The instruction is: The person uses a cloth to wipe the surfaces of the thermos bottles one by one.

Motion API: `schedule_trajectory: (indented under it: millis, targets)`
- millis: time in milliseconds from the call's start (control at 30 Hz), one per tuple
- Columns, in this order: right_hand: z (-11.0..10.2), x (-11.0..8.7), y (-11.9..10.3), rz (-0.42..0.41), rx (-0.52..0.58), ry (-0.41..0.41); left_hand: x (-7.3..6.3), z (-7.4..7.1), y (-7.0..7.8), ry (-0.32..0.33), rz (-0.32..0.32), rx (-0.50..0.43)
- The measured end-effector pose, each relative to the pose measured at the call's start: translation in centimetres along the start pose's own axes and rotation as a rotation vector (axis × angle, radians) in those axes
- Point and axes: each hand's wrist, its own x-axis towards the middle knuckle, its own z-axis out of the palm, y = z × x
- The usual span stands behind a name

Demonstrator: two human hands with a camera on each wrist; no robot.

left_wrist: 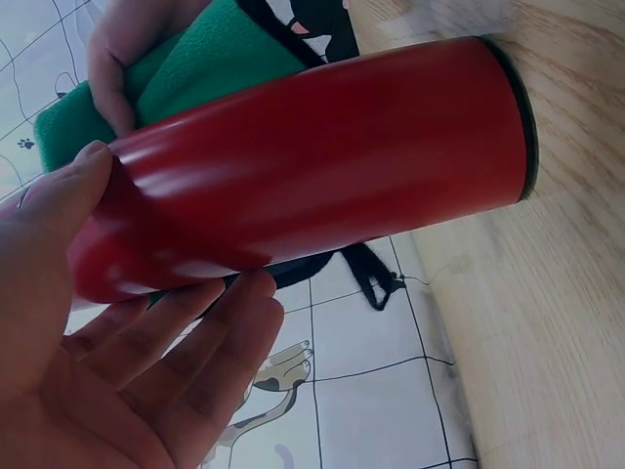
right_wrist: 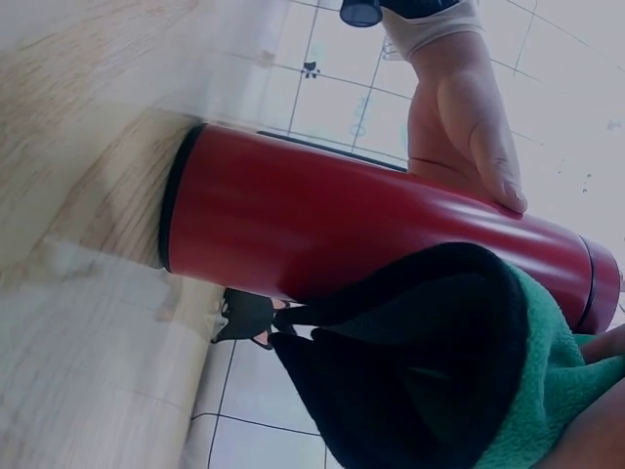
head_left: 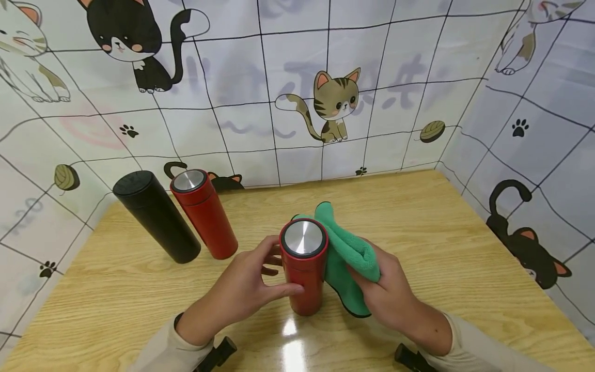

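A red thermos flask (head_left: pixel 310 294) with a shiny steel lid stands upright on the table. My left hand (head_left: pixel 251 283) grips it from the left, the thumb across its near side and the fingers around the far side. In the right hand (head_left: pixel 389 294) is a bunched green towel (head_left: pixel 353 253) with a dark edging. Folds of that towel lie along the flask's right side and reach behind its lid. From the right wrist view, the towel (right_wrist: pixel 547 322) shows a black underside next to the red body (right_wrist: pixel 293 210). The left wrist view shows the left fingers (left_wrist: pixel 229 342) at the flask's side.
Back left on the wooden table (head_left: pixel 409 222) stand a black flask (head_left: pixel 160 219) and a second red flask (head_left: pixel 206 217), side by side. A cat-patterned cloth (head_left: pixel 232 67) hangs behind the table and along both sides.
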Motion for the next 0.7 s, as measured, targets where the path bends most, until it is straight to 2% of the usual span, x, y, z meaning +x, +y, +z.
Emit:
schedule_trajectory:
  millis: [67,233,333,467,700]
  targets:
    - [0.0,0.0,0.1,-0.015,0.022,-0.005,0.0,0.0,0.0,0.003,0.015,0.007]
    - [-0.1,0.1,0.0,0.075,0.059,-0.073,0.1,-0.2,0.1,-0.005,0.032,0.002]
    - [-0.1,-0.1,0.0,0.075,0.030,-0.053,0.1,-0.1,0.2,-0.003,0.037,0.017]
    - [-0.1,-0.2,0.0,0.041,0.014,-0.027,-0.1,0.1,0.3,0.026,0.055,0.083]
    - [0.0,0.0,-0.1,0.067,0.043,-0.071,-0.3,0.8,0.8,0.097,0.042,0.184]
